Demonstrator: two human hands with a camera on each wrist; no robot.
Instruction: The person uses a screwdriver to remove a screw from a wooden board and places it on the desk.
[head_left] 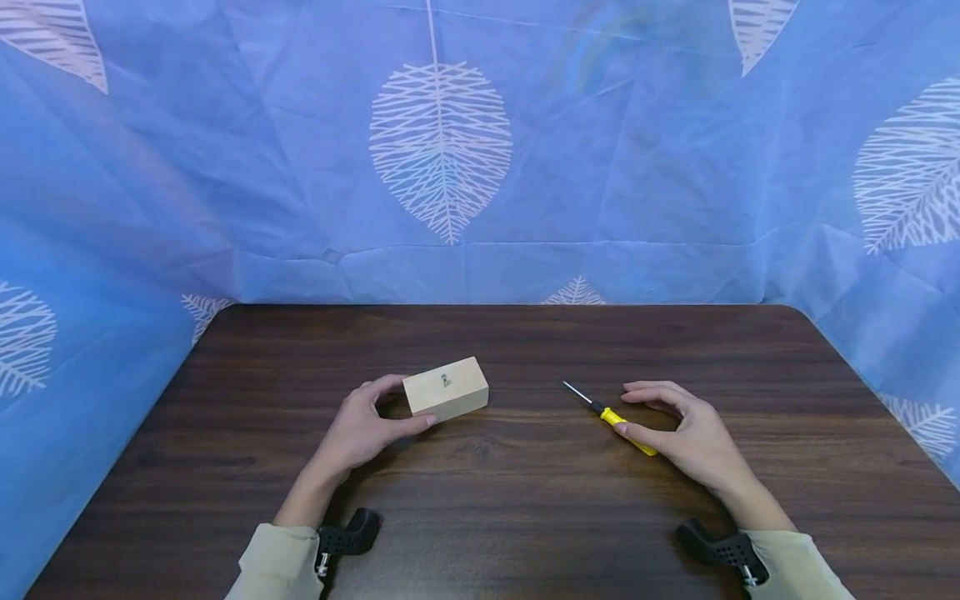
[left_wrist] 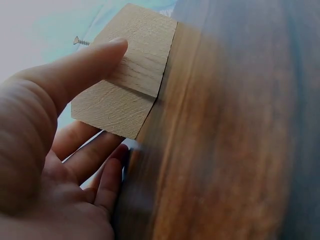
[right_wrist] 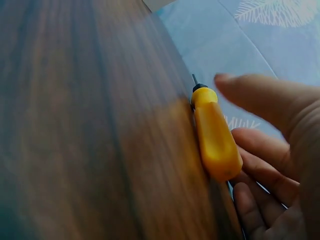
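Observation:
A pale wooden block (head_left: pixel 450 390) lies on the dark table to the left of centre. My left hand (head_left: pixel 367 425) holds its left end, thumb along the near face and fingers at the far side. From the block's top a small screw (left_wrist: pixel 81 41) sticks out, seen in the left wrist view. Right of centre lies a screwdriver (head_left: pixel 630 436) with a yellow handle, its tip pointing away to the left. Around that handle my right hand (head_left: pixel 693 429) is spread with fingers loosely bent. In the right wrist view, a gap shows between thumb and handle.
The brown wood-grain table (head_left: pixel 480 517) has rounded far corners. Behind it and at both sides hangs a blue cloth (head_left: pixel 300 167) with white leaf prints. A black wrist mount (head_left: pixel 348 533) sits on the left sleeve, another black mount (head_left: pixel 720 550) on the right.

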